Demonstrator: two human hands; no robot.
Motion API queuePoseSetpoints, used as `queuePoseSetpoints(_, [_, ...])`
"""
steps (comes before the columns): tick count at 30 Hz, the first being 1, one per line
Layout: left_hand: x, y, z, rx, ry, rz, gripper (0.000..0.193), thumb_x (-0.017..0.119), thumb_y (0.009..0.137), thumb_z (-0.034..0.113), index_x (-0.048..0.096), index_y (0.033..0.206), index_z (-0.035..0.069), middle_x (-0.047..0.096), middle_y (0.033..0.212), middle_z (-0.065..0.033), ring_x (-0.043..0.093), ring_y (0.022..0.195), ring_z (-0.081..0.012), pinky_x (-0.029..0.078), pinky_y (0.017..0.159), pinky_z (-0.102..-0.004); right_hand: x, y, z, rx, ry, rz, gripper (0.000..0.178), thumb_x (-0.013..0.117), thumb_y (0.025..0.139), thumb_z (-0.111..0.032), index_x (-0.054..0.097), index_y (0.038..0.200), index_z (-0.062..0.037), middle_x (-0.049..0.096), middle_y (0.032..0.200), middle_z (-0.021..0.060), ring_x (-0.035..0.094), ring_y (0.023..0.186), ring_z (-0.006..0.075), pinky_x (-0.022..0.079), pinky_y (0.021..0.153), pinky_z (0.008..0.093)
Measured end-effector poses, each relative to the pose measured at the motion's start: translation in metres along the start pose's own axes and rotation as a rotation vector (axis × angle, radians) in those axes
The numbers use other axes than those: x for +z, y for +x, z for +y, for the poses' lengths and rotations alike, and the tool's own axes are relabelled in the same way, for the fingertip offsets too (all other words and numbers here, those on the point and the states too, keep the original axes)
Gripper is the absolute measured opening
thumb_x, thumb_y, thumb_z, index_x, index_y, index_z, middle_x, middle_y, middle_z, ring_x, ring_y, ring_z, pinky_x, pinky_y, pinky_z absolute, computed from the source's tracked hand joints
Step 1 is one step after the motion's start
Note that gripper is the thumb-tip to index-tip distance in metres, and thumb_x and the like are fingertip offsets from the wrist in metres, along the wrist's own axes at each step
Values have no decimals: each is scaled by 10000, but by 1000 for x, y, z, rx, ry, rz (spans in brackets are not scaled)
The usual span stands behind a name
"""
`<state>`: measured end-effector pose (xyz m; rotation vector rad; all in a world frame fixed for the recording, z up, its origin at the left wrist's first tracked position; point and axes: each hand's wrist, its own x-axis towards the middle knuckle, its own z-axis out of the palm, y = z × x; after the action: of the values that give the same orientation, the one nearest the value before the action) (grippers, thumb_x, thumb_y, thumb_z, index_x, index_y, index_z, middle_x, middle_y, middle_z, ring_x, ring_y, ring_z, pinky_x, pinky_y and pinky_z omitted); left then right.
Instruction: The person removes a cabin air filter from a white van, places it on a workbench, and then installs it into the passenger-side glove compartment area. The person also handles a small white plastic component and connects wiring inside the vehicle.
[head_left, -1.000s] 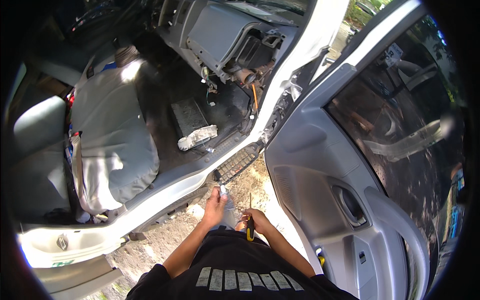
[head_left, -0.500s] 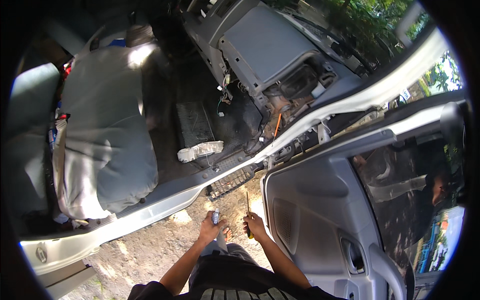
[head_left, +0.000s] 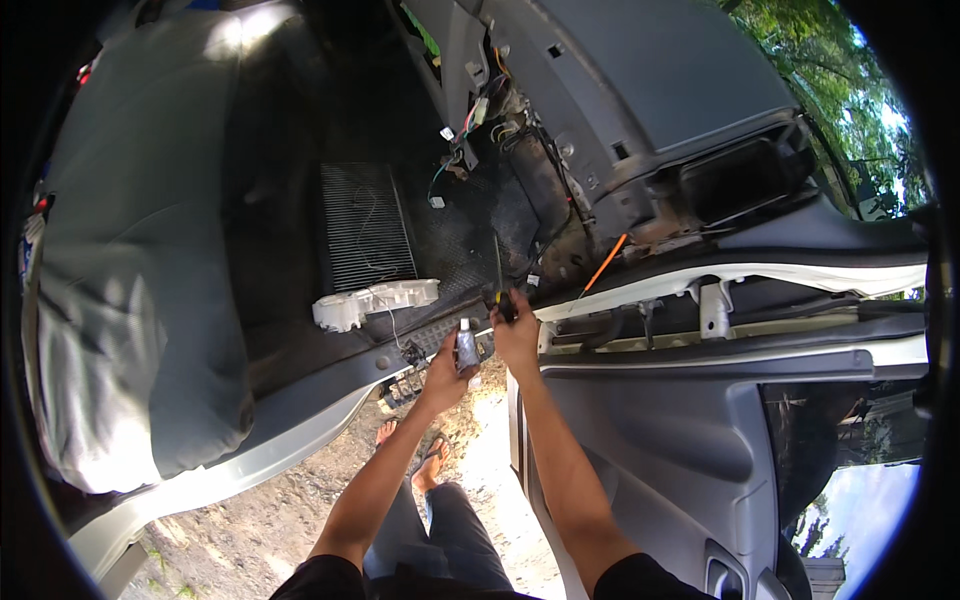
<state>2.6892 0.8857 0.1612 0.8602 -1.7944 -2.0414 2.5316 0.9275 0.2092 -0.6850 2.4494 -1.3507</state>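
Left hand is wrapped tight around a small grey part, just below the door sill. Right hand clamps a screwdriver, shaft pointing up over the sill, beside the white plastic piece.

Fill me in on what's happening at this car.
A person stands at the open car door, reaching into the footwell. The left hand holds a small grey part; the right hand grips a screwdriver pointed up toward the stripped dashboard. A white plastic piece lies on the floor.
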Motion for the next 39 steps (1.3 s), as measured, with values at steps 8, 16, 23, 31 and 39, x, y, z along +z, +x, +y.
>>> queuePoseSetpoints(8, [40,100,-14,153,-327,312,530,684,921,-36,459,1400,-34,681,1127,-118,625,998,-139,498,871,-281,42,98,-2,-159,-170,26,528,734,829,-56,584,1330,18,693,1199,236,670,1139,348,499,975,381])
queuePoseSetpoints(16, [31,192,-3,530,-299,750,424,628,980,67,525,1374,-48,705,1067,-185,667,943,-208,515,866,-341,83,164,28,-353,-34,134,526,739,799,-6,604,1306,36,708,1159,245,710,1058,325,539,915,382])
queuePoseSetpoints(23, [14,271,34,653,33,947,410,614,916,-14,563,1322,2,669,1174,-238,656,1062,-384,478,935,-456,98,199,32,-452,-5,333,487,750,720,-6,668,1199,34,691,1090,255,688,1018,399,542,913,443])
queuePoseSetpoints(31, [13,306,17,770,175,906,344,679,895,32,605,1229,1,697,1114,-225,674,1027,-402,499,898,-463,92,204,35,-455,-137,405,371,693,743,-34,691,1110,20,685,1065,260,662,1020,434,524,926,487])
queuePoseSetpoints(39, [7,295,26,893,271,905,261,741,883,83,686,1130,17,749,966,-198,735,882,-315,541,798,-409,88,196,36,-483,-131,417,217,700,816,-146,723,964,11,717,1004,251,685,975,418,528,901,501])
